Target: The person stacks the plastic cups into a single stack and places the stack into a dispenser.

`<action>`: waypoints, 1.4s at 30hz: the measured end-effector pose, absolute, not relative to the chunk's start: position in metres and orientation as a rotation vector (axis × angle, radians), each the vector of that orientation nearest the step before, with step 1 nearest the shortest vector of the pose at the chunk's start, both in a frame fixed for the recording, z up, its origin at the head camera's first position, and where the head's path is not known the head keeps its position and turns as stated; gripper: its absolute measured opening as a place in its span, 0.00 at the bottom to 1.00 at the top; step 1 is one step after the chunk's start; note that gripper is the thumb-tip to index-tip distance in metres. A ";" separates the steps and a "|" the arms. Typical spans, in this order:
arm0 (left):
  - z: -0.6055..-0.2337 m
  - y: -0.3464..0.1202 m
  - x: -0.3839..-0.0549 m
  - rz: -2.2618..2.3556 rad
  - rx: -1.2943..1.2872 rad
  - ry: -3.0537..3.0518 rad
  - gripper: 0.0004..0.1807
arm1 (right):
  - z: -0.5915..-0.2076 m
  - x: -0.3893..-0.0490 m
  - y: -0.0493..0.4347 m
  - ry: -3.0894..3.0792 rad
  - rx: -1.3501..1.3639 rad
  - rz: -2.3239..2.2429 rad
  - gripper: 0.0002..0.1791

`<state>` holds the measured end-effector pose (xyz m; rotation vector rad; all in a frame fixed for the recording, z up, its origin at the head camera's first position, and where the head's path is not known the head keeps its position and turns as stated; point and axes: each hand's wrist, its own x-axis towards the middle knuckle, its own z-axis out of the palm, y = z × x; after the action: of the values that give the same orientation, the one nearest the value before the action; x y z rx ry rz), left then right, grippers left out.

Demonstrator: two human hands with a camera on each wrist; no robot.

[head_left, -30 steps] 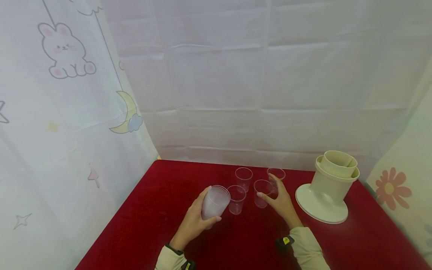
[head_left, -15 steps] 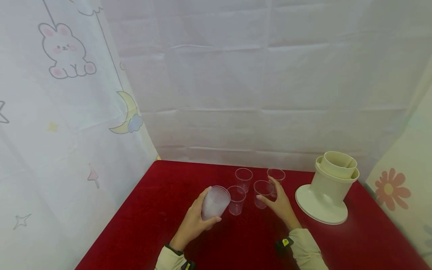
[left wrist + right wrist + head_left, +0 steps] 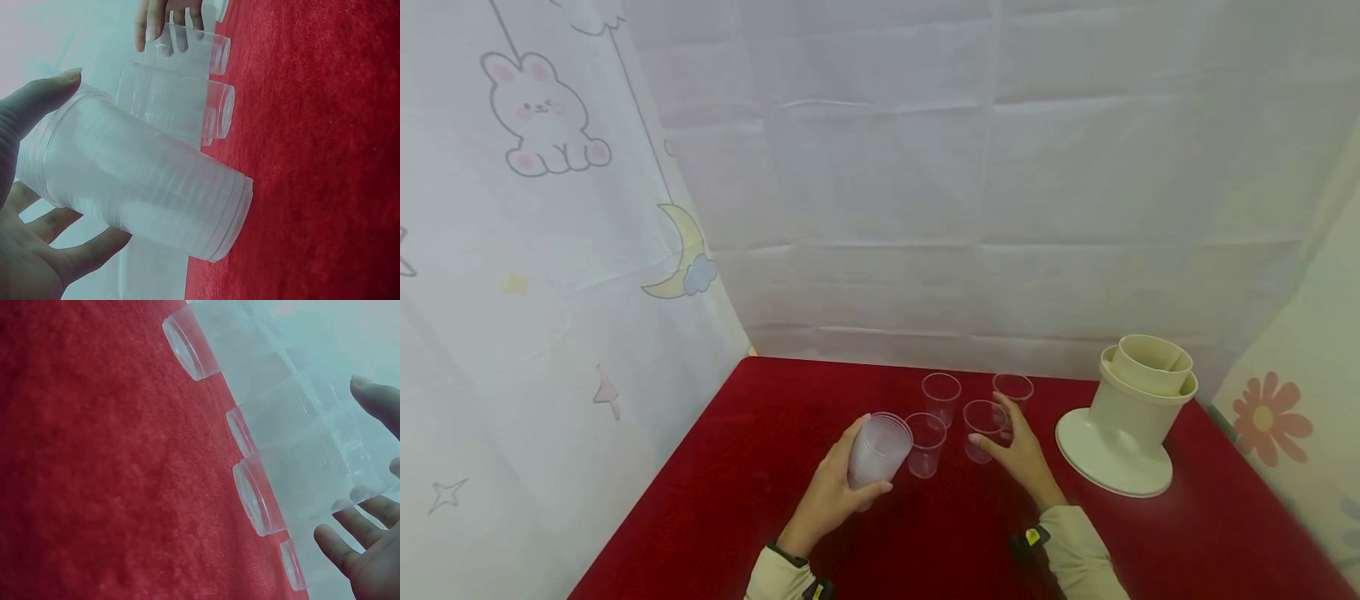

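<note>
My left hand [image 3: 831,492] grips a tilted stack of nested clear plastic cups [image 3: 144,175], thumb on one side near the rims and fingers on the other. Four single cups would be several: they stand upright on the red cloth in two short rows. The front left cup [image 3: 927,454] is right beside the stack. Around the front right cup [image 3: 981,446] my right hand [image 3: 1022,454] is spread, thumb on the near side and fingers beyond it. In the right wrist view, the fingers [image 3: 337,550] look loosely extended near that cup's upper part. Behind are the back left cup [image 3: 942,400] and the back right cup [image 3: 1013,386], the latter partly hidden by my fingers.
On the right stands a cream-coloured cylindrical holder [image 3: 1131,425] with a wide round base and a smaller tube inside its top. Red cloth [image 3: 737,467] covers the table. A pale curtain [image 3: 880,275] hangs behind the table's back edge, with printed curtains at both sides.
</note>
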<state>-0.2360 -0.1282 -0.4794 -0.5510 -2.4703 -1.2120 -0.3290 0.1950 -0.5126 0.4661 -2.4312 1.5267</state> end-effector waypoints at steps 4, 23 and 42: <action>-0.479 -0.128 -0.236 -1.204 -0.550 -2.460 0.51 | -0.515 -0.331 0.196 -2.408 0.483 1.538 0.47; -0.477 -0.127 -0.237 -1.220 -0.563 -2.456 0.52 | -0.517 -0.332 0.196 -2.390 0.487 1.545 0.47; -0.481 -0.128 -0.237 -1.213 -0.556 -2.446 0.51 | -0.515 -0.328 0.196 -2.382 0.476 1.544 0.45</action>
<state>-0.2370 -0.1281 -0.4812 -0.5558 -2.4462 -1.2134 -0.3283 0.1957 -0.5150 0.4764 -2.3818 1.5441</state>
